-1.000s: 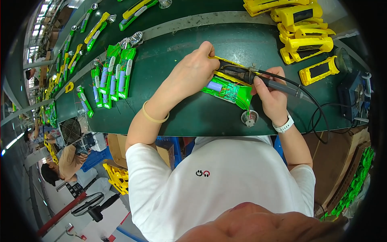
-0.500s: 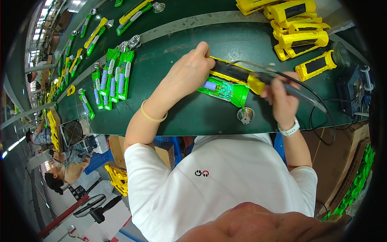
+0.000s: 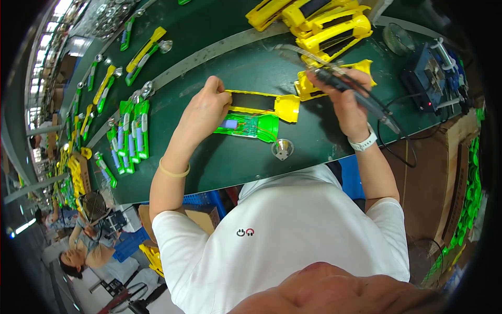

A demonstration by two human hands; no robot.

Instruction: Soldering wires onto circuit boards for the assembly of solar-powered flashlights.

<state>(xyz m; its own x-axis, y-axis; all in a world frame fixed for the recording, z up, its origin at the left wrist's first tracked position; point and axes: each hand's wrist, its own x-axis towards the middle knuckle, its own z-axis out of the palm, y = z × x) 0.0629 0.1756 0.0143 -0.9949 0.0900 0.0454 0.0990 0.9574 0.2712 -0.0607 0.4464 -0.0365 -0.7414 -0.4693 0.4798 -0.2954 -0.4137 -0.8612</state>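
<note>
Green bench (image 3: 235, 162): left hand (image 3: 206, 112) pinches yellow-green housing's (image 3: 256, 112) left end.

A split-open torch body (image 3: 251, 115) is lying on the workbench (image 3: 219, 63), with a small reflector cup (image 3: 282, 148) sitting just near of it. More shell halves (image 3: 319, 23) are piling up far right, a soldering station (image 3: 436, 78) is standing at the right edge, and a row of assembled torches (image 3: 128, 137) is lying to the left.

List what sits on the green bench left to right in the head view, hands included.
Row of green torch halves → left hand → open green-and-yellow torch → silver reflector cup → right hand holding soldering iron → blue solder station.
</note>
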